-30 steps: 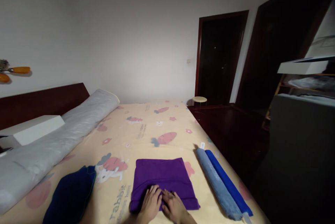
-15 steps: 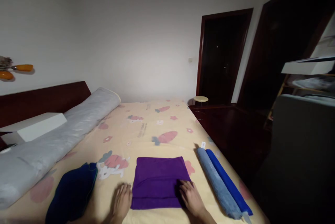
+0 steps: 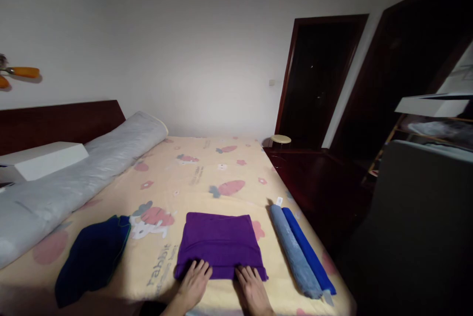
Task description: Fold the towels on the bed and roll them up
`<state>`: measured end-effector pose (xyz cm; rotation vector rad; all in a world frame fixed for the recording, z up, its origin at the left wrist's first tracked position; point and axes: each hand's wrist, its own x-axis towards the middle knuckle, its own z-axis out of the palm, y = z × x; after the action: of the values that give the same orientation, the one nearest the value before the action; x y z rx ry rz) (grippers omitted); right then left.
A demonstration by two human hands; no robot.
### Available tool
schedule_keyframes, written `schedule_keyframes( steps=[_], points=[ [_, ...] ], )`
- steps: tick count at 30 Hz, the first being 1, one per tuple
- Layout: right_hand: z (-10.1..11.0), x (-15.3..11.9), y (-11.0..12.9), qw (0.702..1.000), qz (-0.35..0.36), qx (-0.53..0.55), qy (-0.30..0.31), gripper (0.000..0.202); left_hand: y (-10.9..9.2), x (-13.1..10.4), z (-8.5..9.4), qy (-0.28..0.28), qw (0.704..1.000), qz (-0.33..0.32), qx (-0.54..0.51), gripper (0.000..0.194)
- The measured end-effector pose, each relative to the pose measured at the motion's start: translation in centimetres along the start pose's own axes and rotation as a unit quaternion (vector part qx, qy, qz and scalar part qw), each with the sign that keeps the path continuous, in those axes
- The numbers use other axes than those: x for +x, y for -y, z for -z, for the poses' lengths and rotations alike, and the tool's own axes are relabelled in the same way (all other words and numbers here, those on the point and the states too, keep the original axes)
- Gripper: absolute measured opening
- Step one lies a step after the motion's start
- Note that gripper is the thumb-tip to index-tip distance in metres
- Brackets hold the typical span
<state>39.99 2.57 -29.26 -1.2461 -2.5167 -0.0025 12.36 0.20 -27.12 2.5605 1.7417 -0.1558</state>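
A purple towel (image 3: 219, 237) lies folded into a flat rectangle on the bed, with a fold line along its near side. My left hand (image 3: 195, 276) is at its near edge, left of the middle, with bent fingers over the folded strip. Farther right on the same edge, my right hand (image 3: 252, 284) has its fingers curled onto the cloth. Both hands appear closed on this edge; the thumbs are hidden. To the right lie a rolled grey-blue towel (image 3: 295, 252) and a rolled bright blue towel (image 3: 308, 249), side by side. A dark blue cloth (image 3: 94, 257) lies at the left.
The bed (image 3: 207, 197) has a cream sheet with carrot and rabbit prints. A long grey bolster (image 3: 111, 165) and a white box (image 3: 48, 158) are by the headboard (image 3: 66, 123). Beyond the bed's right side are a round stool (image 3: 281, 139) and a dark chair back (image 3: 417, 217).
My left hand has moved right from beside the purple towel onto its near edge. The right hand has come down and left from the towel's right side to that edge. The view has shifted slightly.
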Motion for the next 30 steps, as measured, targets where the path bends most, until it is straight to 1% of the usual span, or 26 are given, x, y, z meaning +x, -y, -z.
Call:
schedule_keyframes(
  steps=[3,7,11,13,16,19,21,23,25,27,30],
  points=[
    [-0.1,0.2,-0.7,1.000,-0.021,-0.012,-0.006,0.040,1.3,-0.3,-0.1,0.006,1.000,0.026,-0.002,0.054],
    [-0.4,0.6,-0.9,0.999,-0.020,-0.014,-0.030,0.036,2.0,-0.7,-0.3,0.009,1.000,0.019,0.005,0.055],
    [-0.5,0.7,-1.0,0.997,-0.015,-0.025,-0.068,0.033,2.8,-0.9,-0.1,0.003,1.000,0.025,0.006,0.069],
    [-0.1,0.5,-1.3,0.995,-0.016,-0.031,-0.091,0.033,3.5,-1.0,0.6,0.017,0.999,0.045,-0.006,0.074],
    [0.9,-0.2,-2.2,0.993,-0.009,-0.018,-0.119,0.035,4.4,-1.3,2.1,0.033,0.995,0.089,-0.037,0.073],
    [2.1,-0.8,-2.9,0.992,0.000,0.013,-0.127,0.037,4.8,-1.8,3.9,0.027,0.992,0.104,-0.070,0.070],
    [2.8,-0.9,-3.0,0.992,-0.004,0.032,-0.118,0.036,4.7,-2.2,5.3,0.019,0.991,0.095,-0.089,0.062],
    [3.4,-0.8,-2.8,0.994,-0.015,0.049,-0.099,0.036,4.7,-2.6,6.6,0.010,0.991,0.085,-0.103,0.053],
    [3.9,-0.6,-2.5,0.995,-0.031,0.063,-0.076,0.037,4.6,-3.0,7.7,0.008,0.991,0.084,-0.108,0.048],
    [4.3,-0.3,-2.1,0.995,-0.050,0.073,-0.056,0.038,4.8,-3.1,8.3,0.005,0.991,0.087,-0.104,0.047],
    [5.1,0.1,-1.6,0.991,-0.093,0.087,-0.040,0.039,5.0,-3.0,8.4,0.002,0.990,0.093,-0.106,0.045]
  ],
)
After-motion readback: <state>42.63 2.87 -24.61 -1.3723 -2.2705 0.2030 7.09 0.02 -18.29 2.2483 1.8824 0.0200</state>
